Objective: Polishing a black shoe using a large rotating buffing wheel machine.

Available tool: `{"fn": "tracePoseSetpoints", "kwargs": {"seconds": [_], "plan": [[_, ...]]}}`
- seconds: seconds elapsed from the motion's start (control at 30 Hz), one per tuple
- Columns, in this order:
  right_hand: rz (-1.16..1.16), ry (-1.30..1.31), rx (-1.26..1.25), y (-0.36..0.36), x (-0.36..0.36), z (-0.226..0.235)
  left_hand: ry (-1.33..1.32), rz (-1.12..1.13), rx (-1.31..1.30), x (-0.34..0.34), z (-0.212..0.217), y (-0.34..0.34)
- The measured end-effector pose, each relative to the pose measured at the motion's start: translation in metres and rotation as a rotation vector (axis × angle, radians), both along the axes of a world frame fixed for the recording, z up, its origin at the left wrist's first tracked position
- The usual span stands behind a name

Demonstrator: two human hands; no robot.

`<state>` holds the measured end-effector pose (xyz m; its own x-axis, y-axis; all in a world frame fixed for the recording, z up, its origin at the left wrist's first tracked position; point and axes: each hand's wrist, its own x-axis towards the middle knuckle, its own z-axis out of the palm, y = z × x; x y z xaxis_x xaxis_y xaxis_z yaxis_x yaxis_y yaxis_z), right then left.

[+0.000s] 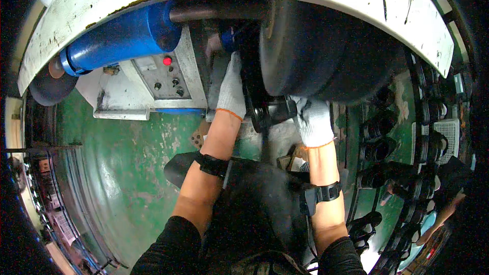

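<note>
Showing at far left a printed sheet (63,226) too small to read. With gloved left hand (231,89) and right hand (313,121), flanking a dark piece (277,113) at the lower left edge of the wheel (326,51); cannot tell either grip. Opening onto green floor (122,153) below the machine (165,77).

Gloved right hand (313,119) holds a black item (277,111).

Left forearm (218,140) and right forearm (323,165) both extended forward, left slanting inward; white-gloved left hand (232,89) farther out than white-gloved right hand (314,122), fingers of both partly hidden, grip unclear
</note>
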<state>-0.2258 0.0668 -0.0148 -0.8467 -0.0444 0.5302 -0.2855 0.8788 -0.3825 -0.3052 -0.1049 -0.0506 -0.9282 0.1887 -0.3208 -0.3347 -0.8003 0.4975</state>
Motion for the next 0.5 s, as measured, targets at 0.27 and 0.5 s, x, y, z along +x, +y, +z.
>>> {"fn": "tracePoseSetpoints", "kwargs": {"seconds": [0.27,0.5], "plan": [[-0.056,-0.111,0.591,0.007,0.010,-0.030,-0.148,0.014,-0.071,0.032,0.036,0.020],[-0.245,-0.021,1.873,-0.009,-0.013,-0.055,0.262,0.041,-0.431,0.015,-0.078,-0.006]]}}
